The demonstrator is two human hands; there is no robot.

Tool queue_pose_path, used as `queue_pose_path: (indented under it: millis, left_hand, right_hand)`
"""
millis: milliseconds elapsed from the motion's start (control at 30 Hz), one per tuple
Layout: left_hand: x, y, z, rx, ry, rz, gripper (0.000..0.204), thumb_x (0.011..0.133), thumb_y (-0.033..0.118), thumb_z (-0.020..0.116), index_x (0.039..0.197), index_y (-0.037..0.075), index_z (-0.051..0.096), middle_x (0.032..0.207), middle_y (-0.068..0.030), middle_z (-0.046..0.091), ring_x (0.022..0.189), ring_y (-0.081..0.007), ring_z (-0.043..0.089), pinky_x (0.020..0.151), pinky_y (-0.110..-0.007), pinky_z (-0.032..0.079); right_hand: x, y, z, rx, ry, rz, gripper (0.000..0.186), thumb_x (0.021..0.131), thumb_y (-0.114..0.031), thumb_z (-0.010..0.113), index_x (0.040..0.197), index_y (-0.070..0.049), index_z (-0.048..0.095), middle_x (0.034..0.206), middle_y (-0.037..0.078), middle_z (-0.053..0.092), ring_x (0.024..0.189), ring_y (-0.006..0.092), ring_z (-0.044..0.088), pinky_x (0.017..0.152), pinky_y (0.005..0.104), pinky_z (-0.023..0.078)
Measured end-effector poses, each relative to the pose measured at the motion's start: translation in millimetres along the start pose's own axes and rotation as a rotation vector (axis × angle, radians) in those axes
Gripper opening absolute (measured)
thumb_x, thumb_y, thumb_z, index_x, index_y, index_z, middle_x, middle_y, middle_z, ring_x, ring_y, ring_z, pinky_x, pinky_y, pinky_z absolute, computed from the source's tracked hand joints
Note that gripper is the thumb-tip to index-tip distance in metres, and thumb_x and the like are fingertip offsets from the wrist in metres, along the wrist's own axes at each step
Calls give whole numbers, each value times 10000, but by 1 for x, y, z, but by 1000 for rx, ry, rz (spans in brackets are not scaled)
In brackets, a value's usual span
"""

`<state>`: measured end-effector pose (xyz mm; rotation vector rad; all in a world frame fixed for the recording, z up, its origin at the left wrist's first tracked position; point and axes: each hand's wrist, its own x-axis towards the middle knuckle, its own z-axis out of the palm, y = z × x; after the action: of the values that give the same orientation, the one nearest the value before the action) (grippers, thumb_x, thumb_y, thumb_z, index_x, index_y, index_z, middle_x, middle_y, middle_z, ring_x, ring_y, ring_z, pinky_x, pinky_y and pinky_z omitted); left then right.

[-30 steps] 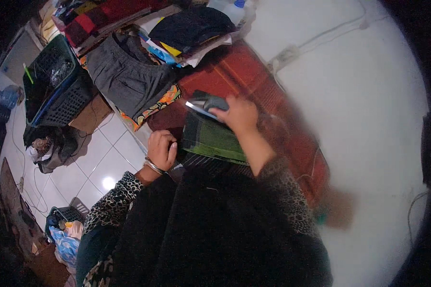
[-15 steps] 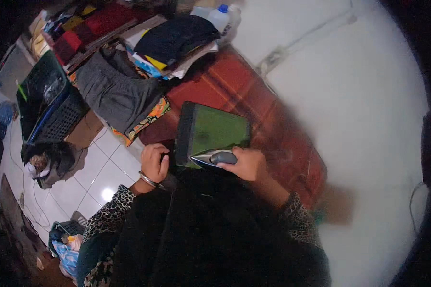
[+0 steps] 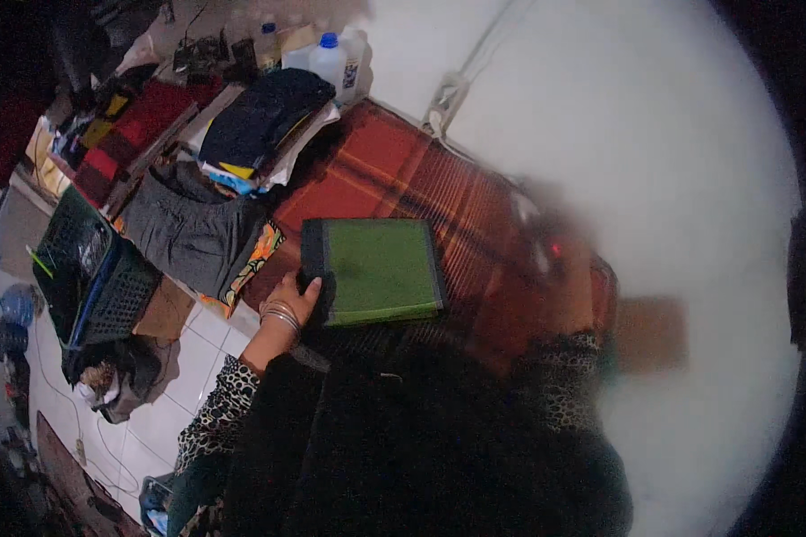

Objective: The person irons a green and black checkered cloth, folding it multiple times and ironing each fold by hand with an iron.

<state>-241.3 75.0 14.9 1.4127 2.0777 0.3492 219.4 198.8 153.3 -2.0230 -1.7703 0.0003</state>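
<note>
A green folded cloth with dark grey borders lies flat on the red plaid cloth. At its lower left corner rests my left hand, thumb apart from the fingers, touching the dark border without gripping it. To the right of the folded cloth, my right hand is at the clothes iron and appears closed around it. That side of the picture is hazy, so the fingers are smeared. A small red light glows on the iron.
The red plaid cloth covers the floor before me. Grey folded shorts, a stack of dark clothes and a dark green basket stand left. Bottles and a power strip are farther back; a brown box is right.
My right hand has carried the iron off the green cloth to the right. My left hand has shifted onto the cloth's left edge. The view has turned somewhat.
</note>
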Motion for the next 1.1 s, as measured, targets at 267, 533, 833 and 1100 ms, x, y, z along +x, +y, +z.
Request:
queue_pose_path:
  millis: [267, 533, 833, 1100]
  left_hand:
    - [22, -7, 6, -151, -64, 16, 769, 787, 582, 559, 1238, -36, 484, 1190, -259, 549, 1127, -380, 524, 942, -405, 414]
    - [10, 22, 0, -1204, -535, -237, 562, 820, 456, 599, 1104, -28, 591, 1063, -149, 639, 936, -252, 634, 841, -364, 486]
    - [-45, 32, -19, -527, 17, 140, 614, 818, 505, 531, 1098, -39, 584, 1049, -237, 618, 997, -334, 599, 871, -361, 452]
    - [-117, -35, -138, -81, 45, 748, 468, 862, 421, 514, 1095, 25, 598, 1066, -215, 609, 986, -318, 592, 875, -402, 447]
  right_hand:
    - [21, 102, 119, 1005, 217, 349, 311, 886, -333, 500, 1112, -134, 579, 1033, 120, 623, 976, 279, 577, 820, 436, 460]
    - [34, 151, 154, 1517, 191, 467, 320, 915, -304, 474, 1186, -139, 517, 1097, 127, 574, 1013, 282, 537, 860, 425, 407]
    - [-110, 39, 75, 1485, -261, 692, 526, 899, -406, 499, 1314, -96, 405, 1260, 155, 467, 1136, 322, 453, 1012, 450, 252]
    - [-241, -158, 112, 1390, -813, 498, 657, 901, -489, 471, 1398, -94, 301, 1386, 159, 363, 1264, 339, 345, 1063, 489, 205]
